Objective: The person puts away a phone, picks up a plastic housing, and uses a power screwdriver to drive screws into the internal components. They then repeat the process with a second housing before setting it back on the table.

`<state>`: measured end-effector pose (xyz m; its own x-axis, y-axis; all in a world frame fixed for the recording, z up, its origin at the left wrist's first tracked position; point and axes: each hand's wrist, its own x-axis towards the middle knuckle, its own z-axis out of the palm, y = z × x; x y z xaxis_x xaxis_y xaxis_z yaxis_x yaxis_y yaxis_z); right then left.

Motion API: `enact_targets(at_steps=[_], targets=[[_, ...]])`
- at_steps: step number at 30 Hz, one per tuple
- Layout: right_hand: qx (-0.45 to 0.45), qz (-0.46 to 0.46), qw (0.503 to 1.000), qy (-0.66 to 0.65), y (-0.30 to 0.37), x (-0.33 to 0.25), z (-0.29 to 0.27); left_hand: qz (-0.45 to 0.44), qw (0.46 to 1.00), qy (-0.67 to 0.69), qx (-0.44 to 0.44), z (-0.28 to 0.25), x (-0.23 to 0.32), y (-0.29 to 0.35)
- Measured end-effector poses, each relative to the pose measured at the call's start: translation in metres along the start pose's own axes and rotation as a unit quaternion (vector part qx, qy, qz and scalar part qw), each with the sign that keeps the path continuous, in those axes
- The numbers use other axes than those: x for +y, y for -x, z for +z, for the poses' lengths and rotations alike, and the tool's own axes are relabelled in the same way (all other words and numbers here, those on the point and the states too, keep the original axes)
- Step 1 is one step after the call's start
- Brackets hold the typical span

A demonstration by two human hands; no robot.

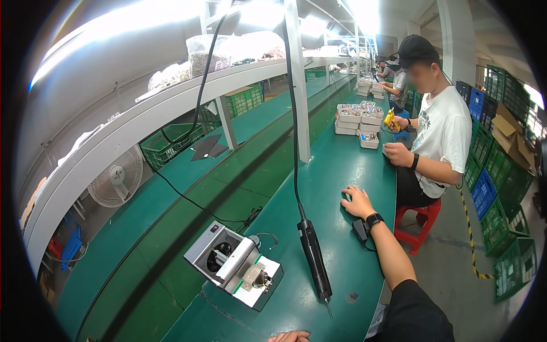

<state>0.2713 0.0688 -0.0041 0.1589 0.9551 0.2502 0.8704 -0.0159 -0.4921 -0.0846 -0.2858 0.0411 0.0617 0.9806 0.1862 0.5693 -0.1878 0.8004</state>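
My right hand (pixel 358 202) lies on the green bench top (pixel 342 268) with its fingers spread, holding nothing. A dark band with a watch-like face circles that wrist. Beside the wrist is a small black box with a cord (pixel 362 232). Only part of my left hand (pixel 289 337) shows at the lower edge, so its grip is hidden. Between the hands a black electric screwdriver (pixel 313 256) hangs from its cable, bit pointing down. To its left stands a grey and black benchtop device (pixel 228 256), probably a screw feeder, with a metal piece on its front.
A seated co-worker (pixel 436 131) at the right holds a yellow tool (pixel 390 118). Stacked pale trays (pixel 348 117) with small parts stand farther along the bench. A white post (pixel 296 80) and a cable (pixel 188 199) rise at left. Green crates (pixel 507 222) line the right side.
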Motion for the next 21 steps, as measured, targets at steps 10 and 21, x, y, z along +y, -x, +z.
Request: enact_targets(at_steps=[10,21], targets=[[0.000,-0.004,1.000,0.001,-0.0010,0.0021,0.0015,-0.001,1.000,0.006,-0.009,-0.0008,-0.0002,0.0004],[0.017,-0.010,1.000,0.002,-0.0012,0.0046,0.0043,-0.013,1.000,0.007,-0.018,-0.0028,0.0019,-0.0002]])
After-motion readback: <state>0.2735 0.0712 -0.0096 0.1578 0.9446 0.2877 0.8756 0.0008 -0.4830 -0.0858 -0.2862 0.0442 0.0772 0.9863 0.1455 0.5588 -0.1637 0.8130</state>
